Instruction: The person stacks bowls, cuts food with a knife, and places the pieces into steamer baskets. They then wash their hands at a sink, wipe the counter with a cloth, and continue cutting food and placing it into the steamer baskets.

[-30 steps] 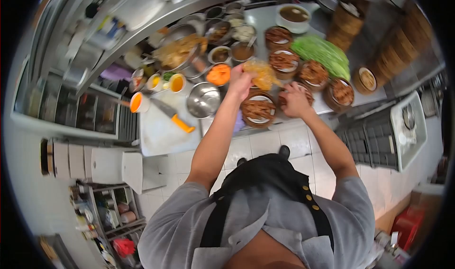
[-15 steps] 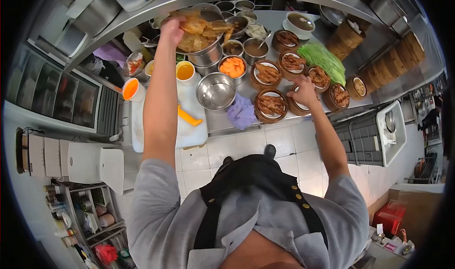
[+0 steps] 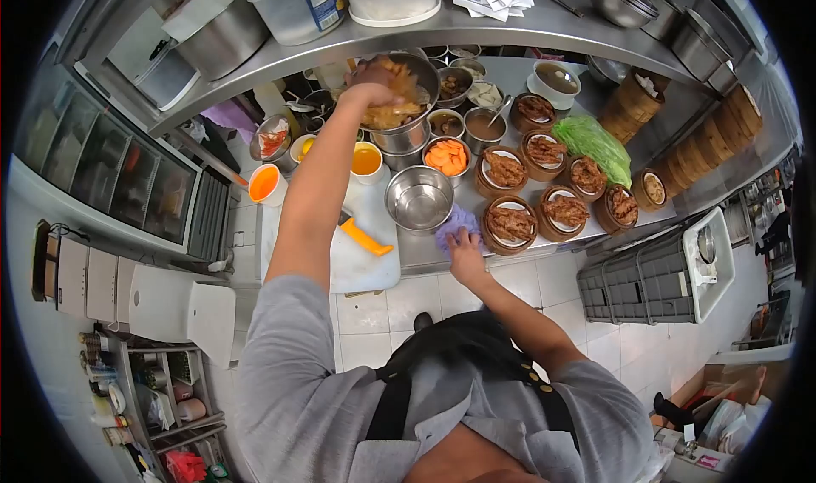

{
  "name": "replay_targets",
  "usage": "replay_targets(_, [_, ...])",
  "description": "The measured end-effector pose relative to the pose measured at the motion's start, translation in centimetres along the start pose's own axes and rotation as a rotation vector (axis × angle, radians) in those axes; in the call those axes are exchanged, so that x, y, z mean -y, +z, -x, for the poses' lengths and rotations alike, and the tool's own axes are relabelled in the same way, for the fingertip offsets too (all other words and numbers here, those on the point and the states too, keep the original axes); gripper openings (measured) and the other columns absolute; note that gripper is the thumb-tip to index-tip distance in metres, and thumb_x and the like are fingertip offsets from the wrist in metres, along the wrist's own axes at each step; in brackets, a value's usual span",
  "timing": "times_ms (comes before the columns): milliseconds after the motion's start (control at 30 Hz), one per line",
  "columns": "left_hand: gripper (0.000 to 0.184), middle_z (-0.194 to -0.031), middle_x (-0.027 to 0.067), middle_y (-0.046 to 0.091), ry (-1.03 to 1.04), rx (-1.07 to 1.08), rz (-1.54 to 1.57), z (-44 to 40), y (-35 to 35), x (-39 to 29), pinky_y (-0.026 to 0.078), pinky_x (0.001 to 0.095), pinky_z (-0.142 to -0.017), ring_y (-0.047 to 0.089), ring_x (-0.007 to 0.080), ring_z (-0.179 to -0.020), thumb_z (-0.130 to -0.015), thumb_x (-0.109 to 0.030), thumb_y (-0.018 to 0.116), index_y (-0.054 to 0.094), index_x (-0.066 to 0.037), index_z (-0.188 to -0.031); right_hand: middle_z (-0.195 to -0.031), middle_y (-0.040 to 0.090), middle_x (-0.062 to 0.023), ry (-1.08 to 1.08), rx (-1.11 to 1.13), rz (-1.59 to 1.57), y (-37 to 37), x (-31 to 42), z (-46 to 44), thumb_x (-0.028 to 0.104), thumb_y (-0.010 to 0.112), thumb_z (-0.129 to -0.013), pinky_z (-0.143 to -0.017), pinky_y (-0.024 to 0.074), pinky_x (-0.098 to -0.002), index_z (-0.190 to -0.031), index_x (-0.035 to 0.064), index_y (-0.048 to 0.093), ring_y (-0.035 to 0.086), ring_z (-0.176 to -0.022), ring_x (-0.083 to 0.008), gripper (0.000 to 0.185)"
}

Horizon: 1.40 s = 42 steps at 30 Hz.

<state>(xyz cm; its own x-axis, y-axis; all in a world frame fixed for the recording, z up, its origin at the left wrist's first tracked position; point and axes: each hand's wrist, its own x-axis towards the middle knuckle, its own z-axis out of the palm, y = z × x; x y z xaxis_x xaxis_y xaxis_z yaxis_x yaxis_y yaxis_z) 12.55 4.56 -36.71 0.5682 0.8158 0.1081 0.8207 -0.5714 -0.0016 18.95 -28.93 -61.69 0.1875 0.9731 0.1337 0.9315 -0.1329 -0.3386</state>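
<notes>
My left hand [image 3: 371, 85] is over a steel pot [image 3: 406, 134] heaped with brown, translucent sheet-like pieces [image 3: 399, 100]. Motion blur hides its fingers, so its grip is unclear. At the counter's front edge, my right hand [image 3: 466, 258] has its fingers closed on a crumpled purple cloth [image 3: 459, 221]. An empty steel bowl [image 3: 419, 198] stands just left of the cloth. To its right sit several bamboo steamers [image 3: 508, 243] with small white dishes of reddish-brown chicken feet [image 3: 512, 223].
A yellow-handled knife [image 3: 367, 237] lies on a white cutting board [image 3: 340, 266]. Sliced carrots [image 3: 446, 156], a tub of orange liquid [image 3: 265, 183] and green leaves in plastic [image 3: 595, 147] stand around. A steel shelf [image 3: 476, 28] overhangs the counter's back.
My right hand has left the steamers and moved left onto the purple cloth. My left hand has lowered the brown sheets into the pot. The camera view has shifted.
</notes>
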Motion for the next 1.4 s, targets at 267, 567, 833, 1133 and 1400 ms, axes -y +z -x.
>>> replay_targets(267, [0.008,-0.075,0.0002,0.061,-0.244,-0.216,1.573,22.9,11.0,0.8,0.046,0.0278,-0.062,0.057,0.0100,-0.079,-0.081,-0.010,0.063,0.062,-0.005,-0.088,-0.095,0.060,-0.0159,-0.020,-0.099,-0.334,-0.6,-2.0,0.8,0.001,0.065,-0.064,-0.076,0.0483,-0.0420,-0.092,0.0033,0.066,0.057,-0.082,-0.0336,0.028])
replay_targets(567, [0.042,-0.116,0.0104,0.054,-0.449,-0.035,2.343,36.1,12.0,-9.0,0.041,0.0375,-0.095,0.051,0.0225,-0.111,-0.090,-0.035,0.051,0.050,-0.009,-0.122,-0.109,0.059,-0.0094,0.146,0.562,-1.652,-8.4,11.8,-2.2,0.006,0.065,-0.080,-0.074,0.0506,-0.0316,-0.117,0.0019,0.059,0.061,-0.093,-0.0217,0.038])
replay_targets(833, [0.033,-0.099,0.0229,0.060,-0.412,-0.577,0.252,28.7,21.7,18.0,0.051,0.0404,-0.076,0.062,0.0320,-0.089,-0.076,-0.014,0.061,0.057,0.001,-0.105,-0.111,0.057,-0.0093,0.370,0.727,-1.400,-2.8,5.2,2.1,0.001,0.058,-0.084,-0.067,0.0529,-0.0276,-0.125,0.0042,0.049,0.062,-0.090,-0.0183,0.042])
replay_targets(1133, [0.043,-0.100,0.0209,0.058,-0.385,-0.107,0.329,41.5,21.0,12.4,0.048,0.0455,-0.077,0.057,0.0375,-0.090,-0.071,-0.012,0.061,0.057,-0.006,-0.113,-0.097,0.060,-0.0077,0.469,0.759,-1.279,-1.2,2.6,5.0,-0.006,0.052,-0.081,-0.056,0.0499,-0.0233,-0.121,0.0047,0.051,0.062,-0.075,-0.0156,0.042])
replay_targets(1400, [0.023,-0.081,0.0167,0.066,-0.713,-0.251,0.533,41.4,21.4,19.2,0.050,0.0430,-0.070,0.064,0.0317,-0.079,-0.078,-0.001,0.046,0.061,0.000,-0.096,-0.101,0.060,-0.0166,0.328,-0.158,-1.340,-16.2,5.6,-16.2,0.027,0.055,-0.089,-0.049,0.0475,-0.0285,-0.138,0.0030,0.020,0.062,-0.066,-0.0200,0.065])
